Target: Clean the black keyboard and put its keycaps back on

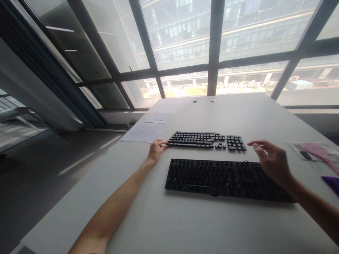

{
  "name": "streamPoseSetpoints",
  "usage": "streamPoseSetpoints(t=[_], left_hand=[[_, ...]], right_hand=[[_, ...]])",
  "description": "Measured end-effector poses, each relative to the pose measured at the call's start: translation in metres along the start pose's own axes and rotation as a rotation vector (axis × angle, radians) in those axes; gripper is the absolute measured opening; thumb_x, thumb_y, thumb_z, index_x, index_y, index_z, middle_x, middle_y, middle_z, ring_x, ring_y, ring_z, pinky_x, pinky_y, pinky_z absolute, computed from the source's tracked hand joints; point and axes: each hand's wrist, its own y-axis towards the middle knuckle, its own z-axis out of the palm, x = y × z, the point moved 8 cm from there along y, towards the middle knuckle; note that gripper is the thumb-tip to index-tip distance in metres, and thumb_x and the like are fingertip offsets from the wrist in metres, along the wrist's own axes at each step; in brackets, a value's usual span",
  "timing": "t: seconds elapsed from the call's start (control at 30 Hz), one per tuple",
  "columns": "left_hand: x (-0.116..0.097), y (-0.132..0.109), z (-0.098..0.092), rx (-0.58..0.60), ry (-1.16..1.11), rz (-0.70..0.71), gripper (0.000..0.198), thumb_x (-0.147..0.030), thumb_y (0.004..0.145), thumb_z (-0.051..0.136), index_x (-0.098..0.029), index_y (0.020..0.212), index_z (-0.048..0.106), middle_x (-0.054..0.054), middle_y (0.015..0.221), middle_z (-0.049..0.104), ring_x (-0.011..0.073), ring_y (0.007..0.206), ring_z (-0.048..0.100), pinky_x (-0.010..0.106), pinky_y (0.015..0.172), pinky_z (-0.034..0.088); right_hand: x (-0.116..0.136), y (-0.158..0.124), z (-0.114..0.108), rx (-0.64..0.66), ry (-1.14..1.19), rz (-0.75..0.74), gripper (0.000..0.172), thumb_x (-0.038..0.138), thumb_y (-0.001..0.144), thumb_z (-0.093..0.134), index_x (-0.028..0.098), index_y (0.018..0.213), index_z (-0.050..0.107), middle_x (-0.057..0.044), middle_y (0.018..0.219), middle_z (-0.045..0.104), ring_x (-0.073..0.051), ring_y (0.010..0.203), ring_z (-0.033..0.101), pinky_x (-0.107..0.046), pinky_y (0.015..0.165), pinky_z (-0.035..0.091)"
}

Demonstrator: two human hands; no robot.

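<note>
Loose black keycaps (194, 139) lie on the white table in keyboard order, with a separate number-pad block (235, 143) at their right. My left hand (155, 150) is at the bottom left corner of this layout, thumb and fingertips closed around a corner keycap. Just right of the number-pad block, my right hand (274, 160) hovers with its index finger stretched out and thumb apart, holding nothing I can see. Nearer to me lies a black keyboard base (201, 176) stripped of its keycaps, a few thin metal wires showing on it. My right hand and forearm hide its right end.
Printed paper sheets (145, 132) lie along the table's left edge. On the right are a pink paddle-shaped object (315, 150), a clear bag with a small black item (305, 155), and something purple (331, 183). Large windows (182, 35) stand behind the table (185, 225).
</note>
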Motion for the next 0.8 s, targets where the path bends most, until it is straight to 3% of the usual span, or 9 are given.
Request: streamPoseSetpoints(t=[0.07,0.2,0.33,0.43,0.57,0.8], left_hand=[[0.000,-0.001,-0.001,0.000,0.008,-0.014,0.020,-0.031,0.075,0.074,-0.019,0.090,0.080,0.004,0.087,0.068,0.0143,0.068,0.056,0.026,0.068,0.049],[-0.001,-0.006,-0.004,0.014,0.022,-0.047,0.019,-0.031,0.076,0.072,-0.020,0.089,0.079,0.000,0.070,0.066,0.0153,0.064,0.056,0.027,0.069,0.048],[0.001,-0.011,-0.006,0.024,0.011,-0.064,0.020,-0.034,0.075,0.072,-0.019,0.088,0.078,0.000,0.068,0.067,0.0154,0.061,0.056,0.028,0.067,0.047],[0.004,-0.013,-0.009,0.013,-0.007,-0.075,0.020,-0.035,0.076,0.072,-0.019,0.088,0.077,0.002,0.074,0.071,0.0163,0.064,0.059,0.028,0.068,0.049],[0.009,-0.013,-0.013,-0.025,-0.039,-0.094,0.020,-0.032,0.079,0.071,-0.018,0.091,0.076,0.004,0.083,0.075,0.0169,0.069,0.061,0.029,0.070,0.051],[0.006,-0.015,-0.016,-0.081,-0.090,-0.099,0.016,-0.026,0.080,0.071,-0.017,0.092,0.075,0.005,0.092,0.076,0.0172,0.075,0.062,0.029,0.075,0.051]], right_hand=[[0.050,0.006,0.037,0.102,0.150,-0.177,0.016,0.027,0.090,0.056,0.022,0.086,0.071,-0.007,0.091,0.073,-0.023,0.087,0.067,-0.035,0.080,0.051],[0.131,0.009,0.136,0.339,0.190,-0.405,0.013,0.016,0.088,0.057,0.021,0.088,0.069,-0.006,0.094,0.073,-0.023,0.094,0.063,-0.035,0.087,0.048],[0.174,0.004,0.234,0.544,-0.001,-0.499,0.013,0.018,0.093,0.059,0.020,0.092,0.072,-0.007,0.097,0.073,-0.022,0.099,0.060,-0.032,0.090,0.044],[0.187,-0.001,0.284,0.625,-0.179,-0.557,0.013,0.022,0.095,0.061,0.019,0.097,0.073,-0.008,0.100,0.073,-0.023,0.103,0.058,-0.031,0.090,0.042],[0.191,-0.009,0.318,0.663,-0.327,-0.604,0.015,0.026,0.095,0.063,0.018,0.101,0.073,-0.011,0.104,0.072,-0.026,0.104,0.056,-0.035,0.089,0.040],[0.192,-0.014,0.335,0.686,-0.383,-0.639,0.017,0.019,0.095,0.057,0.014,0.100,0.072,-0.016,0.106,0.071,-0.029,0.105,0.054,-0.038,0.091,0.037]])
